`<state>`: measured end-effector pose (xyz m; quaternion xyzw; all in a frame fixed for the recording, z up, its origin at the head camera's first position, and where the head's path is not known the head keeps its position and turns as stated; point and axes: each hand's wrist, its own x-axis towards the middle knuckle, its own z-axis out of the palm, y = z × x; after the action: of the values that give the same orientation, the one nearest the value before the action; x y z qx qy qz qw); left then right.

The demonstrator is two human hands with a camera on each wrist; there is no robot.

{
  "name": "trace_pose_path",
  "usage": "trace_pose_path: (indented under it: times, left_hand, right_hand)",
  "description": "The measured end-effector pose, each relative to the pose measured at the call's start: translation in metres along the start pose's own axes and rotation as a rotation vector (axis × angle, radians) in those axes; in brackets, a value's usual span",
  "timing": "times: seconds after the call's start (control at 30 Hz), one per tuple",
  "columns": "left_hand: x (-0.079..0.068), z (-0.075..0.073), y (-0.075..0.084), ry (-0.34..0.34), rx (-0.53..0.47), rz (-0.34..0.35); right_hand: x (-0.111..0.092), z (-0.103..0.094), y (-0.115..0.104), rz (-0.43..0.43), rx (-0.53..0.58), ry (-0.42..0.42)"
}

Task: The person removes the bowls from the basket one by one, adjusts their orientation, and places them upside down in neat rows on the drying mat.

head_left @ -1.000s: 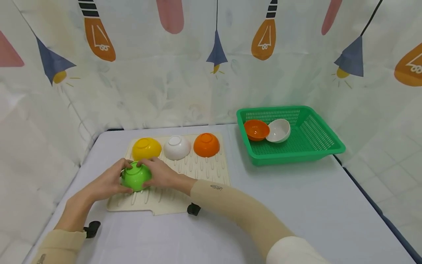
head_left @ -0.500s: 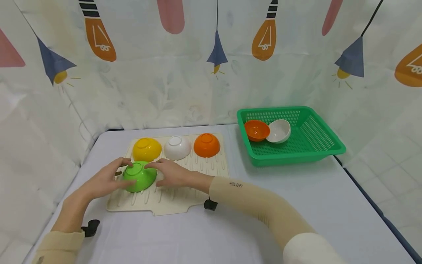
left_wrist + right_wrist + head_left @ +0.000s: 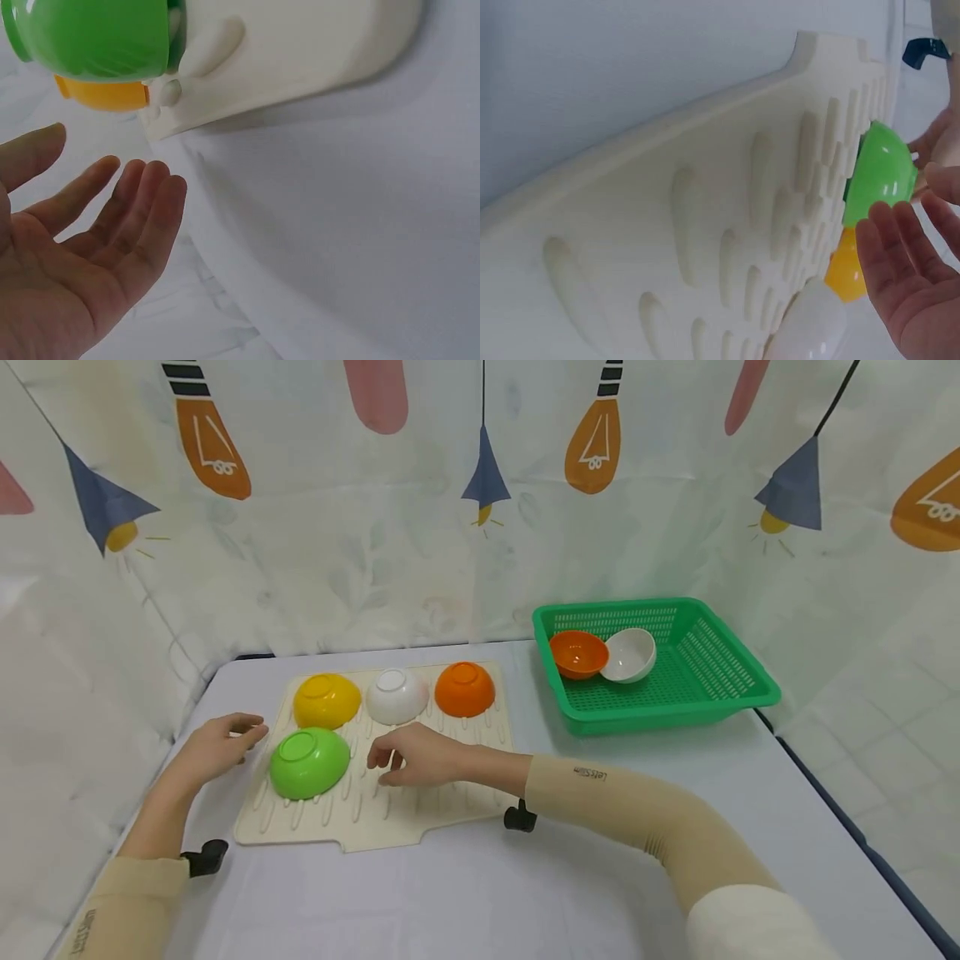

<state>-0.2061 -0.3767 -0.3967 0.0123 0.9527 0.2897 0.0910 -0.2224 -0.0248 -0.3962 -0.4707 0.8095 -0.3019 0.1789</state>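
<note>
A green bowl (image 3: 310,764) lies upside down on the cream ridged draining mat (image 3: 375,827), at its left front. My left hand (image 3: 217,745) hovers off the mat's left edge, apart from the bowl, its fingers loosely bent around nothing. To the right of the green bowl, my right hand (image 3: 422,755) is over the mat, relaxed and holding nothing. Behind them a yellow bowl (image 3: 327,701), a white bowl (image 3: 397,696) and an orange bowl (image 3: 465,689) stand upside down in a row. In the left wrist view the left hand (image 3: 97,247) has its palm turned up beside the green bowl.
A green plastic basket (image 3: 675,718) stands at the table's back right. Inside it, an orange bowl (image 3: 579,654) sits upright and a white bowl (image 3: 631,655) leans tilted against it. A white cloth covers the table (image 3: 600,868); a printed curtain (image 3: 420,560) hangs behind.
Both hands have let go of the green bowl and moved apart, the left one leftward, the right one rightward. The bowl stays upside down on the mat.
</note>
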Motion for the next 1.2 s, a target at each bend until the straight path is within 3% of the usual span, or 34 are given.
trace_pose_path:
  times: [0.33, 0.7, 0.87, 1.03, 1.2]
  left_hand:
    - [0.018, -0.004, -0.011, -0.109, -0.126, -0.076]
    - [0.027, -0.003, -0.013, -0.155, -0.128, -0.081]
    - [0.028, -0.001, -0.012, -0.154, -0.145, -0.093]
    - [0.03, -0.002, -0.012, -0.156, -0.157, -0.096]
    - [0.032, -0.001, -0.013, -0.156, -0.171, -0.096]
  right_hand:
    - [-0.031, -0.012, 0.004, 0.002, 0.073, -0.004]
    - [-0.061, -0.051, 0.014, 0.072, 0.103, 0.065]
    - [-0.076, -0.072, 0.024, 0.126, 0.145, 0.105]
    - [-0.098, -0.103, 0.035, 0.232, 0.277, 0.128]
    - [-0.121, -0.14, 0.054, 0.347, 0.382, 0.239]
